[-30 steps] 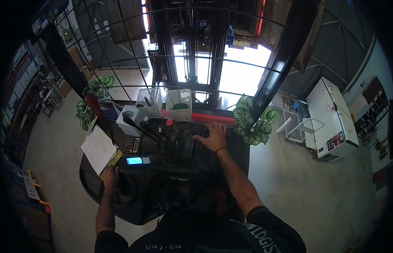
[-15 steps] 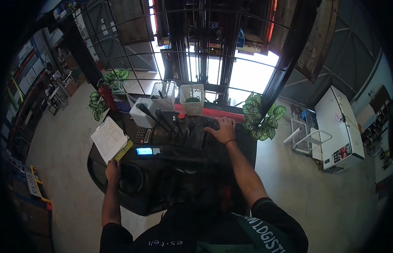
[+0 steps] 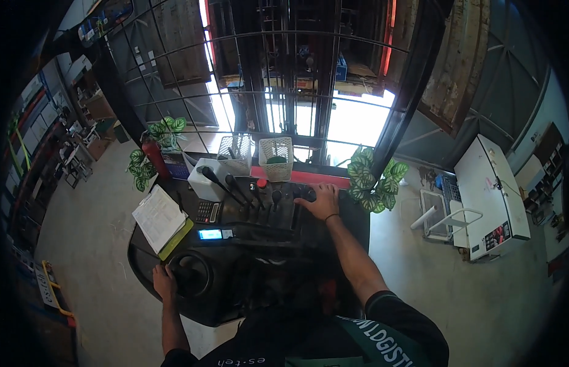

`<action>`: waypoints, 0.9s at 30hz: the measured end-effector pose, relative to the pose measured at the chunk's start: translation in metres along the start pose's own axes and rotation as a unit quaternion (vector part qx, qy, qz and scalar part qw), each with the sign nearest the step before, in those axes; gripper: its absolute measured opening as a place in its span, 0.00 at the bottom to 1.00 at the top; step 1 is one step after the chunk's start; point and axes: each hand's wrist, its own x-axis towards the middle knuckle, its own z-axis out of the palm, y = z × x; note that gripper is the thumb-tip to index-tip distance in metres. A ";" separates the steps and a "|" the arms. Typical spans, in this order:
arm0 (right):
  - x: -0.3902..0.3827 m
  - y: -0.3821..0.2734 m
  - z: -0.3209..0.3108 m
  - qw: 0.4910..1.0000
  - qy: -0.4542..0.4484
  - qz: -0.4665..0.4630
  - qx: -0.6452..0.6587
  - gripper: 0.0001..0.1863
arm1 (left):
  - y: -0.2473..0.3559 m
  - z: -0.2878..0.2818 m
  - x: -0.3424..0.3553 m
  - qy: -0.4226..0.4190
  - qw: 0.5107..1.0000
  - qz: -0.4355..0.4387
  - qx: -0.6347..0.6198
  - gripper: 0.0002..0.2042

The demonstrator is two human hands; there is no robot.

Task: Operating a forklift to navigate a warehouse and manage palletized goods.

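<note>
My left hand (image 3: pixel 165 280) is curled at the left edge of the black steering wheel (image 3: pixel 205 272), just below a clipboard with papers (image 3: pixel 161 217); what its fingers hold is hard to make out. My right hand (image 3: pixel 321 203) grips a black control knob at the right of the dark vehicle console (image 3: pixel 277 238). Between them are several black levers (image 3: pixel 238 197), a red button (image 3: pixel 262 183), a calculator (image 3: pixel 208 211) and a lit display (image 3: pixel 211 234). A white box (image 3: pixel 205 186) and two perforated white baskets (image 3: pixel 275 156) stand along the back of the console.
A wire guard and mast (image 3: pixel 297 73) rise in front, facing a bright doorway. Leafy plants (image 3: pixel 373 177) and a red extinguisher (image 3: pixel 155 156) flank the console. A white chest (image 3: pixel 486 196) and trolley (image 3: pixel 443 208) stand right; shelving and a yellow-framed sign (image 3: pixel 49 287) are left.
My left hand has moved from the clipboard's lower edge down toward the steering wheel. My right hand has closed over the knob. The view has shifted slightly.
</note>
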 end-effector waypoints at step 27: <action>-0.002 0.012 -0.006 0.997 -0.057 -0.042 0.042 0.32 | 0.001 -0.008 -0.027 0.032 0.998 -0.048 -0.019 0.15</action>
